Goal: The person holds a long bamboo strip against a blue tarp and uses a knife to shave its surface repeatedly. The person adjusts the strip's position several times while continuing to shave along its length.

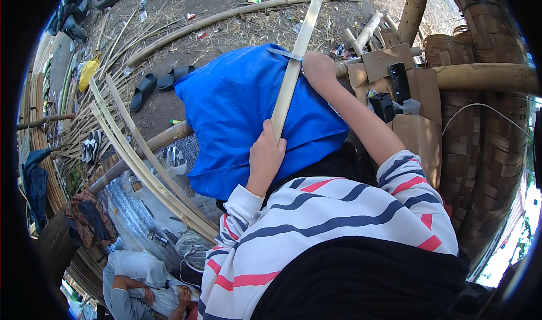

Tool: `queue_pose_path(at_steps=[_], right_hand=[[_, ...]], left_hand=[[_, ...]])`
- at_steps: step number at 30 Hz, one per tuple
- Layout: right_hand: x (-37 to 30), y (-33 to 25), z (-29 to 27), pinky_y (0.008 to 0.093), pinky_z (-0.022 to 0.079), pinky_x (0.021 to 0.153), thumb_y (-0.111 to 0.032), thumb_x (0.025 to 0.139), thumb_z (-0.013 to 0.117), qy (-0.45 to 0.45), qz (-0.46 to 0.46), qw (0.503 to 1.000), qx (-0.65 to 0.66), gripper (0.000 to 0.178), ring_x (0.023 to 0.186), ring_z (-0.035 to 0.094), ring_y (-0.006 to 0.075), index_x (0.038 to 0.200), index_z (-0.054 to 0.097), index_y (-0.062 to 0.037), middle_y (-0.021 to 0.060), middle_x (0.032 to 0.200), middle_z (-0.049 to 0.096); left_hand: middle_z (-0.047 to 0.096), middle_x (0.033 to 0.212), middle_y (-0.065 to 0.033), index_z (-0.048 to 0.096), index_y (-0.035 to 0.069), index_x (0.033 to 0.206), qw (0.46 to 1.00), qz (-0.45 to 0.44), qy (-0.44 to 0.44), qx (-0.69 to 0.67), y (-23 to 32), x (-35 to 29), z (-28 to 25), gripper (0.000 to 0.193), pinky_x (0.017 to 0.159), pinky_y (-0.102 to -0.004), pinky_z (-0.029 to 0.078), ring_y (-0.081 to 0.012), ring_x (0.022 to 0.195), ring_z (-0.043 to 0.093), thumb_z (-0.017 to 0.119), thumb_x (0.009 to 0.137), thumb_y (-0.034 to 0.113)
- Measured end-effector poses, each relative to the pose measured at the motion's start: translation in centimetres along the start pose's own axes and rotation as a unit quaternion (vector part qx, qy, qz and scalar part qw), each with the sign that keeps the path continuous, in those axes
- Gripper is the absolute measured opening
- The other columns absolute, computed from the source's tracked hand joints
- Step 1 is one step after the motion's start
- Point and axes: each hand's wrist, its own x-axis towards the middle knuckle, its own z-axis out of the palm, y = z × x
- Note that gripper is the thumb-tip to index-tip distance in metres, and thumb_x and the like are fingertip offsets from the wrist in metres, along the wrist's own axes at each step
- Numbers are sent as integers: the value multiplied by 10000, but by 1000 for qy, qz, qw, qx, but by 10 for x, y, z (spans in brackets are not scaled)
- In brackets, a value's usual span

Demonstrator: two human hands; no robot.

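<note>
A long, pale split bamboo strip runs from my lap up and away, slanting over a blue cloth spread across my legs. My left hand is closed around its near end, thumb lying along the top. Farther up, my right hand is a fist beside the strip's right edge, gripping a knife. The knife's grey blade crosses the strip and sticks out on its left side. The handle is hidden inside my fist.
Several bamboo strips lean at the left near black slippers. A bamboo pole lies on the littered ground. At right are a cardboard box with a phone and large woven baskets. Another person sits at lower left.
</note>
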Motion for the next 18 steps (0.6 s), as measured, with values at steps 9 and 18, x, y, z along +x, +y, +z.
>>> queue_pose_path(at_steps=[9,18], right_hand=[[20,7,12,457,529,646,-116,830,487,32,2,999,-3,189,737,667,349,799,647,-22,183,762,659],[67,39,25,457,534,648,-134,827,496,62,85,994,-4,208,742,672,354,768,663,-26,178,771,671]], left_hand=[[608,805,-268,387,-21,1142,1000,-1,-1,-16,0,3,-3,414,621,-482,518,-438,720,617,588,795,83],[603,792,-277,387,-17,1144,1000,1,-17,-24,-2,1,-2,431,603,-486,517,-447,705,611,595,782,89]])
